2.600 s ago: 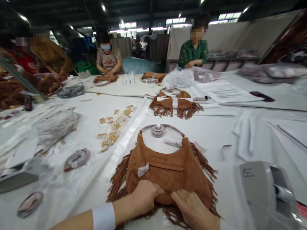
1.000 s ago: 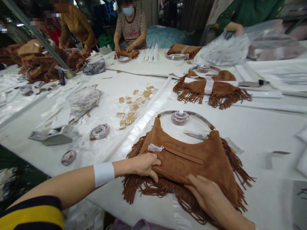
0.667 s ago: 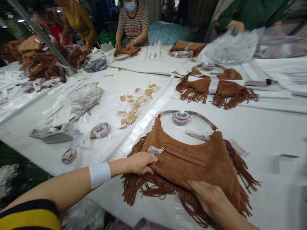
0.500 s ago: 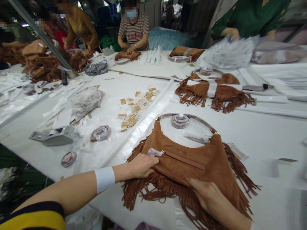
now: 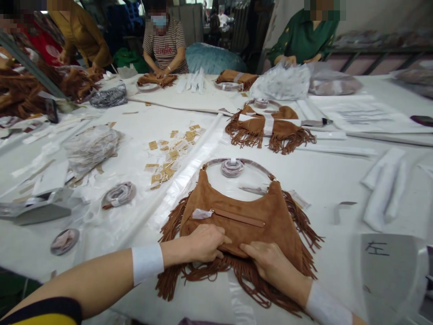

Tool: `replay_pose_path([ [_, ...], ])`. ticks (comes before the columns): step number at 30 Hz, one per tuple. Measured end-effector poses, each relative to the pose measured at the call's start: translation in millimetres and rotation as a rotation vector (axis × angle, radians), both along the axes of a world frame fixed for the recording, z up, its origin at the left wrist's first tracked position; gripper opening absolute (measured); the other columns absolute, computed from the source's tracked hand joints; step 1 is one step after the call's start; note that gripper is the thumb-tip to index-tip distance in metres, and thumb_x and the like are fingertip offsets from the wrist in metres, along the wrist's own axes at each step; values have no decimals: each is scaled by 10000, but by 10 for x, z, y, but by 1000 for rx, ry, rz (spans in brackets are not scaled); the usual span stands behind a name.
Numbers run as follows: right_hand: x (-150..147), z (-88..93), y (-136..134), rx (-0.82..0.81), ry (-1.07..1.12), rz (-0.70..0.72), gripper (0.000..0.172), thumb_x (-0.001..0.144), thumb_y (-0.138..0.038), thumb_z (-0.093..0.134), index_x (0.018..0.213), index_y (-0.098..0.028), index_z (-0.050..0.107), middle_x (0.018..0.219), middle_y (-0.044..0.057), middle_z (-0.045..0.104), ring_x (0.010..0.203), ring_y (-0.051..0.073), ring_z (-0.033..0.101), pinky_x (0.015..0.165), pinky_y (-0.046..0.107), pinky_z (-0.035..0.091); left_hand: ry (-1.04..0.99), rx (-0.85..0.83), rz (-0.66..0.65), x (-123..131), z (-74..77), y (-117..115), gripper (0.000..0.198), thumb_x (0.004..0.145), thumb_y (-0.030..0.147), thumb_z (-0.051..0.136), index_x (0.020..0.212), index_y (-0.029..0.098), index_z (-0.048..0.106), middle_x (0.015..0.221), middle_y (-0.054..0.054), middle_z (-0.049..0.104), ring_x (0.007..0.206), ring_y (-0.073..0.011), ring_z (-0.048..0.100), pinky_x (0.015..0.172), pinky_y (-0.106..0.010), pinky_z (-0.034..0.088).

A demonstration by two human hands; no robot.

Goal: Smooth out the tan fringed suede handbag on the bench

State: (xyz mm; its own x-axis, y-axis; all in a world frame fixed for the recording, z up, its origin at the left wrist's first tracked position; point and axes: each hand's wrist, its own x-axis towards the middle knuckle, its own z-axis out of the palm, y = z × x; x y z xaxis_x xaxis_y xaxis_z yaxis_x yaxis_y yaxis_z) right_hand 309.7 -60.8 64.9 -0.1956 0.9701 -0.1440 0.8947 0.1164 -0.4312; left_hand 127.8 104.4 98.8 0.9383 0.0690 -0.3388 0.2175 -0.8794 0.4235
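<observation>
A brown suede fringed handbag (image 5: 250, 216) lies flat on the white table (image 5: 324, 180) in front of me, its wrapped handle (image 5: 237, 162) arched away from me. My left hand (image 5: 199, 243) curls over the bag's lower left edge, fingers pressed on the suede. My right hand (image 5: 270, 266) grips the bottom edge just beside it, fingers bent over the fold where the fringe (image 5: 216, 271) hangs out. A small plastic-wrapped zip pull (image 5: 201, 213) sits near the zip.
Another fringed bag (image 5: 269, 131) lies further back. Loose brown tags (image 5: 169, 151), wrapped strap rolls (image 5: 118, 195), a tape dispenser (image 5: 37, 210) and plastic bags (image 5: 89, 146) are at left. Several other people work at the far edge. A grey marked board (image 5: 389, 266) is at right.
My right hand slid left along the bag's bottom edge until it is close beside my left hand. The view swung right and the bag now lies squarer to me.
</observation>
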Motion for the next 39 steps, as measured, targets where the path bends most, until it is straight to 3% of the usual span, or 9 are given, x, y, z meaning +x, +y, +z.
replay_pose_path([
  [5, -5, 253, 37, -149, 190, -32, 223, 889, -126, 491, 1036, -224, 627, 925, 24, 652, 885, 182, 599, 758, 271, 419, 32, 71, -75, 69, 67, -173, 366, 720, 120, 583, 1074, 192, 637, 951, -84, 658, 839, -270, 664, 701, -363, 566],
  [8, -32, 405, 105, -309, 218, -91, 249, 778, -267, 712, 1019, -253, 653, 968, 15, 641, 897, 196, 602, 747, 259, 423, 112, 80, -64, 95, 117, -224, 288, 733, 123, 560, 997, 172, 663, 905, -100, 688, 841, -284, 677, 712, -384, 577],
  [13, -148, 485, 158, -422, 61, -170, 261, 658, -100, 663, 902, -194, 654, 899, 39, 698, 871, 232, 643, 677, 265, 389, 177, 68, -49, 74, 88, -183, 221, 727, 140, 561, 898, 173, 698, 857, -115, 719, 866, -301, 688, 742, -393, 573],
  [21, -351, 331, 23, -366, -147, -78, 384, 691, -6, 500, 963, -220, 665, 853, 55, 728, 801, 238, 679, 631, 283, 377, 214, 27, -89, 87, 92, -163, 288, 732, 143, 597, 988, 214, 708, 877, -105, 719, 839, -305, 695, 667, -358, 555],
  [23, -393, 276, -33, -338, -167, -75, 366, 727, -36, 535, 1016, -231, 643, 896, 46, 724, 820, 236, 678, 620, 279, 377, 231, -19, -85, 105, 123, -163, 230, 781, 309, 656, 981, 207, 709, 879, -109, 715, 829, -298, 692, 656, -340, 545],
  [27, -368, 186, -231, -207, -194, -185, 222, 820, -97, 574, 1004, -220, 566, 888, 20, 693, 800, 191, 661, 598, 253, 378, 191, -119, 10, 75, 87, -156, 466, 813, 633, 588, 913, 195, 714, 823, -99, 714, 762, -259, 687, 637, -301, 516],
  [29, -302, 138, -370, -109, -261, -277, 102, 871, -206, 610, 931, -209, 527, 835, 20, 666, 763, 192, 645, 585, 256, 380, 165, -88, 75, 44, 24, -158, 469, 864, 609, 534, 855, 172, 705, 815, -110, 712, 746, -247, 683, 632, -293, 504],
  [32, -184, 50, -569, 52, -334, -328, 258, 853, -383, 676, 850, -209, 485, 764, 21, 617, 719, 204, 610, 588, 277, 391, 117, -65, 120, 3, -74, -177, 424, 887, 566, 527, 854, 176, 692, 819, -100, 709, 766, -239, 680, 645, -286, 498],
  [39, 56, 101, -684, 247, -299, -139, 290, 851, -416, 664, 829, -203, 469, 779, 33, 569, 722, 202, 534, 661, 310, 394, 109, -64, 83, -76, -150, -231, 234, 934, 355, 496, 964, 219, 685, 907, -71, 705, 817, -218, 681, 710, -281, 514],
])
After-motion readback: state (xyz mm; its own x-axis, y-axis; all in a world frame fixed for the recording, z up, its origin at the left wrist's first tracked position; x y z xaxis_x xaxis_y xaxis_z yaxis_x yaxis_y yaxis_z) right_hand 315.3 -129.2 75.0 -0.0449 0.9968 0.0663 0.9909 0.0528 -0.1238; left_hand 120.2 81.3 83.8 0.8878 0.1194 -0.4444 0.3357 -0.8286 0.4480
